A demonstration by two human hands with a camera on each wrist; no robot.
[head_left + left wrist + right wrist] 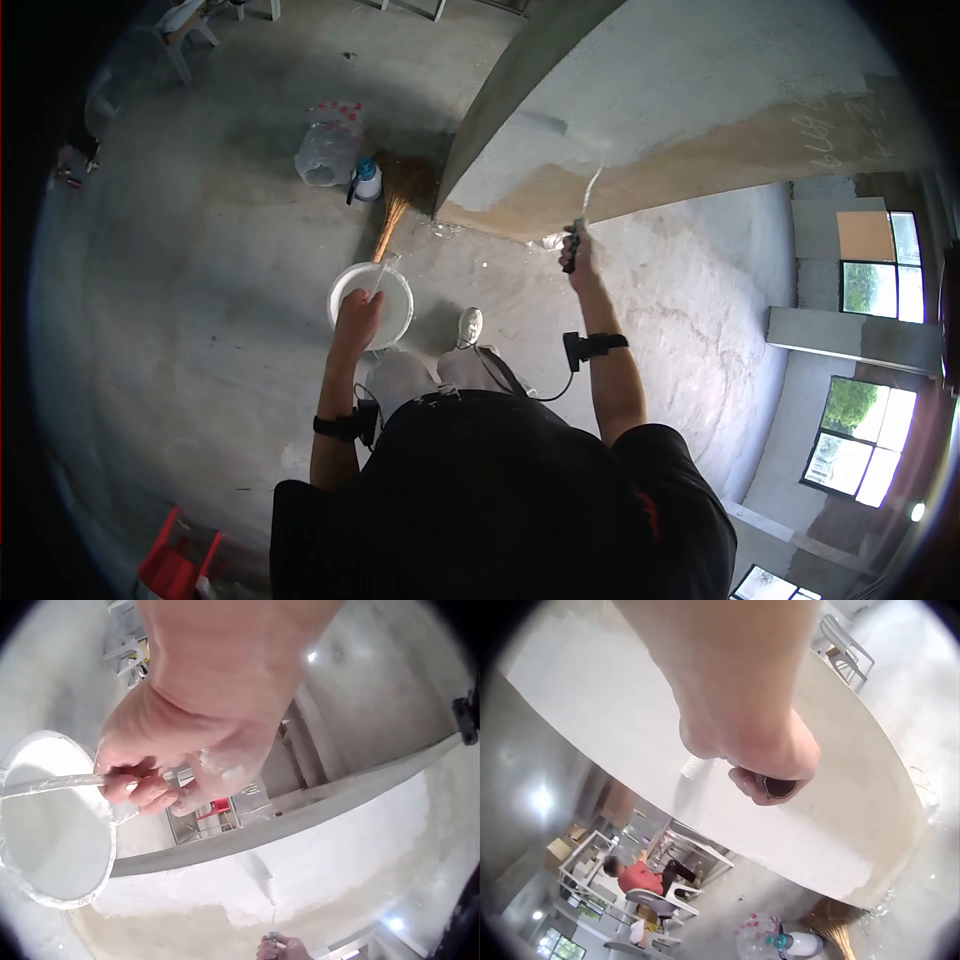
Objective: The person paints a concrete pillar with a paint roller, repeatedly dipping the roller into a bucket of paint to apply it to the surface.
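The largest thing is the wall [700, 80], ahead and to the right of the bucket, coated white except for a tan band along its edge. A red chair [180, 565] is well apart from the bucket, behind it and to the left. The straw broom [395, 205] lies just beyond the bucket, its handle pointing toward the rim. The bucket [403, 302] itself is white, inside and out. To its right and farther forward is the paint roller [592, 190], its white head at the wall's coated part; whether it touches cannot be told. A clear plastic bag [328, 150] with red marks lies beyond the bucket, and a blue-topped bottle [367, 180] sits between bag and broom. Smallest are the hands: at the bucket, the left hand [357, 322] has its fingers curled round the bucket's handle [56, 784]; to the bucket's right, the right hand [583, 258] grips the roller's dark handle.
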